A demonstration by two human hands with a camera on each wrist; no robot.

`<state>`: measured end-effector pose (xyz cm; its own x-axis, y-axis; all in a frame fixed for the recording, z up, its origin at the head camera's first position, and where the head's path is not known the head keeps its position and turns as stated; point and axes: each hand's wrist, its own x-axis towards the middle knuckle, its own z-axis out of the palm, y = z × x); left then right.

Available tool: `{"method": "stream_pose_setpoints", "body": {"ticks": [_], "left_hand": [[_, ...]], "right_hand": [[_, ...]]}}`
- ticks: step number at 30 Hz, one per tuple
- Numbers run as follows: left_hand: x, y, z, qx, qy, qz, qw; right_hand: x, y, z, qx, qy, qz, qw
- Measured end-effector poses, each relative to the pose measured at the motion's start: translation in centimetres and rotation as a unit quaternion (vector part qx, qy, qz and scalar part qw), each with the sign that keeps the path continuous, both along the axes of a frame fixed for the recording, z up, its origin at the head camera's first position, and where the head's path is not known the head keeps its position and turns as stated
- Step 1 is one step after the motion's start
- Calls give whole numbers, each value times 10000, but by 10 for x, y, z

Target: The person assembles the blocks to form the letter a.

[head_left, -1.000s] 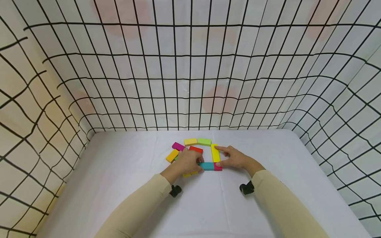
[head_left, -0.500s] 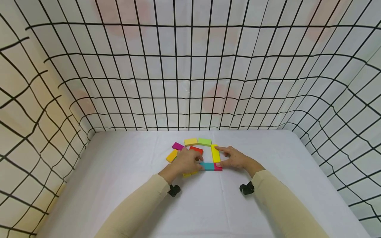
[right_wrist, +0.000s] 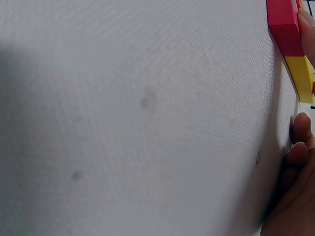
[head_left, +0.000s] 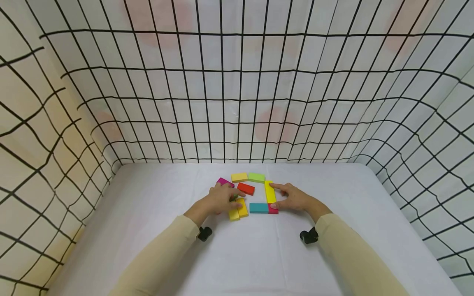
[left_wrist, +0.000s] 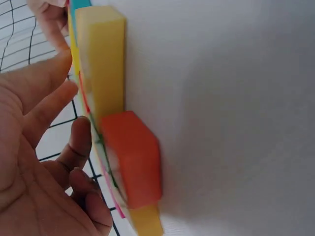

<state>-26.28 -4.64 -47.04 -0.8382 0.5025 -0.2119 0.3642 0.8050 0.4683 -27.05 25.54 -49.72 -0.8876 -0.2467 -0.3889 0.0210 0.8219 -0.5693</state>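
My right hand stretches its index finger to the far end of a long yellow block. Its thumb rests on a crimson block, which lies end to end with a teal block. Over the left cluster is my left hand, fingers spread and loosely bent, with no block in its grasp. Two yellow blocks lie side by side by its thumb. In the left wrist view an orange-red block sits beyond the fingers; in the head view that hand covers part of the cluster.
A red block lies inside the arrangement. Pale yellow and lime blocks form its far side, with a magenta block at the left. A black wire grid surrounds the white table at the back and sides.
My left hand has left the teal block and moved left, uncovering the red block and the two yellow ones. The right hand stays at the yellow and crimson blocks; the view shifts slightly.
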Motion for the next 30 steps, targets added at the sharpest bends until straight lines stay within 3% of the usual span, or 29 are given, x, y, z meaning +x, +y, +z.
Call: {"method": "stream_pose_setpoints", "body": {"ticks": [4,11,21,30], "left_hand": [[2,-2,-4,-128,-99,-21,9999],[2,-7,-4,-100,-19,316,9994],[7,-12,-7,-440,748,440,9953],[0,-25,-8,215,-75,372,9990]], "right_hand": [[0,1,-1,-22,-13,7,10000],[0,2,-2,-36,17,40,10000],[-2,3,-4,-65,14,48,10000],[-1,3,-3,-56,31,52,10000]]}}
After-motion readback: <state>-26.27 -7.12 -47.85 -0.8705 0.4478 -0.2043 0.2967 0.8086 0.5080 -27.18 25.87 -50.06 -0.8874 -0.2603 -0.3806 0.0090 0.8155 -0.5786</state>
